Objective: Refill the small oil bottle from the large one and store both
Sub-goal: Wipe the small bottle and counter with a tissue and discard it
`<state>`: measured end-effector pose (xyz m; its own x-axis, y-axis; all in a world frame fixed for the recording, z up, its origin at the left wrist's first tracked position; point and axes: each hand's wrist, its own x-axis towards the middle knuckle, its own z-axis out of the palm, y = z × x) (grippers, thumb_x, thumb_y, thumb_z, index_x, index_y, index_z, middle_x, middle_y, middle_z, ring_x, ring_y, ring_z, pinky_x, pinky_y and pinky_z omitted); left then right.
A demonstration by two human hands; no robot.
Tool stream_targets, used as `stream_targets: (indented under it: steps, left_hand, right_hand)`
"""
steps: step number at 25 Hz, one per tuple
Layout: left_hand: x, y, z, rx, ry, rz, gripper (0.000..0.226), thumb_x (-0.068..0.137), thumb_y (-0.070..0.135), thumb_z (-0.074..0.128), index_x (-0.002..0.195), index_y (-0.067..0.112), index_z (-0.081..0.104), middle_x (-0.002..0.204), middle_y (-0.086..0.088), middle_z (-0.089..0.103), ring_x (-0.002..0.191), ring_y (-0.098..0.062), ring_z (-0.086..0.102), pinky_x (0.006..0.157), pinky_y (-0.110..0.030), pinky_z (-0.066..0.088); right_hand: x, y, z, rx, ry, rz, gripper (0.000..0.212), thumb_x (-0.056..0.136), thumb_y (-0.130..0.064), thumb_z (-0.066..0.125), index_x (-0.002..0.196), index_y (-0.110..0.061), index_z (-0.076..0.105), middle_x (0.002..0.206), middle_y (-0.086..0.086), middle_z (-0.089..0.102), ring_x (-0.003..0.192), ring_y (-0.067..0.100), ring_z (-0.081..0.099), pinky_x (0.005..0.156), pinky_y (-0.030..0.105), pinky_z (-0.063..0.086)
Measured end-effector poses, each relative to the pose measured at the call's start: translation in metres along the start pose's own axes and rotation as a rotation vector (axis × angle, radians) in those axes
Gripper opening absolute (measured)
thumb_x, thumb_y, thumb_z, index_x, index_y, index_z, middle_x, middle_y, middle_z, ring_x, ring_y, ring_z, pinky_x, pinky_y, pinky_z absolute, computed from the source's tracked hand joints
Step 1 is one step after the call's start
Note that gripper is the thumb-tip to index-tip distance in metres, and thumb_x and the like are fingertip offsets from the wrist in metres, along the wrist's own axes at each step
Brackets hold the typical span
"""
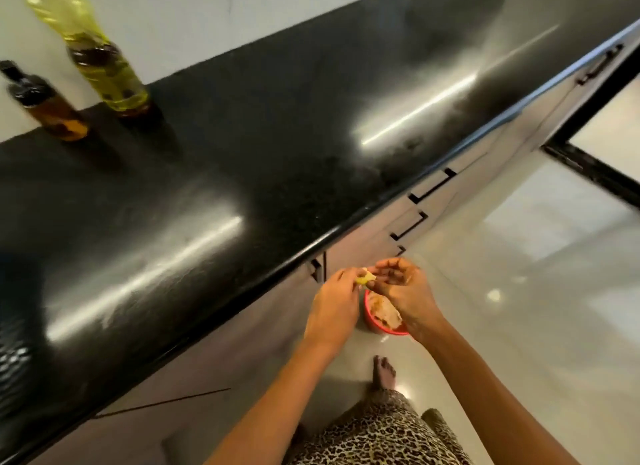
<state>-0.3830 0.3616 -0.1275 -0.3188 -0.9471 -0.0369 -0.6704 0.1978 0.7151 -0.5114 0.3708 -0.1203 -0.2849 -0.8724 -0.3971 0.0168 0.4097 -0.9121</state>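
Note:
The large clear bottle [100, 59] of yellow oil stands at the back left of the black countertop [242, 160]. Left of it stands the small dark-capped bottle [48, 111] with amber oil. Both are far from my hands. My left hand [334, 309] pinches a small yellow piece [123, 278] below the counter's front edge. My right hand [401, 291] touches that piece with its fingertips, fingers spread. Both hands hover over a red bin [372, 322] on the floor.
The red bin holds crumpled pale waste. Grey drawers with black handles [408, 225] run under the counter. My bare foot [384, 371] stands on the glossy floor behind the bin. A black door frame [588, 167] crosses the floor at right.

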Motion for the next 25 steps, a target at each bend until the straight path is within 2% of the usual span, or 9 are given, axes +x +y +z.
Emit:
stream_targets:
  steps: [4,6,9,12,15,17,19,22,25]
  left_hand:
    - [0.043,0.019,0.059,-0.166,-0.089,-0.266,0.02,0.084,0.003,0.057,0.098,0.016,0.064,0.099,-0.006,0.069,0.091,-0.017,0.065,0.081,-0.027,0.051]
    - [0.07,0.024,0.105,-0.18,-0.168,-0.365,0.022,0.081,0.001,0.058,0.096,0.016,0.065,0.096,-0.008,0.071,0.09,-0.021,0.066,0.084,-0.035,0.052]
    - [0.096,0.022,0.165,-0.17,-0.253,-0.459,0.024,0.081,0.003,0.056,0.097,0.02,0.062,0.1,-0.009,0.069,0.095,-0.025,0.064,0.084,-0.037,0.051]
    - [0.105,0.01,0.207,-0.08,-0.369,-0.508,0.023,0.086,0.009,0.054,0.107,0.018,0.057,0.109,-0.007,0.064,0.099,-0.025,0.06,0.078,-0.029,0.044]
    - [0.111,-0.01,0.24,-0.088,-0.391,-0.569,0.017,0.086,0.01,0.056,0.102,0.015,0.059,0.105,-0.015,0.064,0.091,-0.036,0.061,0.073,-0.04,0.049]
    - [0.114,-0.023,0.251,-0.058,-0.368,-0.593,0.014,0.083,0.006,0.058,0.095,0.013,0.06,0.1,-0.021,0.065,0.092,-0.038,0.061,0.075,-0.045,0.05]
    - [0.117,-0.029,0.252,-0.02,-0.355,-0.606,0.012,0.083,0.007,0.057,0.09,0.017,0.059,0.102,-0.016,0.066,0.098,-0.032,0.06,0.08,-0.044,0.05]
    - [0.122,-0.033,0.249,0.025,-0.366,-0.597,0.012,0.085,0.013,0.055,0.094,0.019,0.06,0.106,-0.01,0.065,0.099,-0.028,0.059,0.081,-0.04,0.049]
    - [0.125,-0.031,0.245,0.074,-0.377,-0.525,0.013,0.086,0.014,0.055,0.098,0.017,0.061,0.105,-0.009,0.065,0.099,-0.028,0.059,0.079,-0.037,0.048]
  right_hand:
    - [0.035,0.035,-0.054,0.114,0.079,0.206,0.024,0.074,0.011,0.069,0.096,0.006,0.061,0.081,0.013,0.065,0.065,0.016,0.061,0.056,0.021,0.051]
    - [0.065,0.061,-0.083,0.193,0.167,0.319,0.014,0.075,0.011,0.067,0.083,0.001,0.061,0.076,0.014,0.063,0.057,0.014,0.061,0.052,0.022,0.052]
    - [0.107,0.11,-0.115,0.258,0.286,0.457,0.019,0.075,0.01,0.067,0.071,-0.007,0.059,0.073,0.011,0.061,0.057,0.014,0.059,0.049,0.02,0.05]
    - [0.143,0.158,-0.129,0.266,0.377,0.586,0.017,0.075,0.01,0.067,0.076,-0.006,0.059,0.078,0.012,0.061,0.068,0.022,0.059,0.057,0.024,0.053]
    - [0.179,0.204,-0.134,0.263,0.411,0.666,0.018,0.075,0.009,0.067,0.075,-0.006,0.059,0.083,0.015,0.061,0.079,0.027,0.058,0.066,0.034,0.051]
    - [0.2,0.226,-0.133,0.235,0.394,0.694,0.011,0.08,0.003,0.066,0.088,-0.003,0.062,0.088,0.012,0.06,0.08,0.025,0.056,0.075,0.037,0.051]
    - [0.213,0.24,-0.135,0.237,0.355,0.751,0.024,0.087,-0.001,0.059,0.111,0.002,0.058,0.099,0.011,0.057,0.083,0.023,0.056,0.083,0.037,0.052]
    - [0.224,0.248,-0.137,0.229,0.331,0.802,0.031,0.091,-0.002,0.05,0.121,0.004,0.053,0.107,0.017,0.059,0.082,0.024,0.058,0.077,0.033,0.055]
    - [0.221,0.241,-0.14,0.275,0.332,0.839,0.039,0.092,-0.002,0.045,0.128,0.012,0.044,0.078,0.014,0.062,0.062,0.019,0.059,0.061,0.024,0.054]
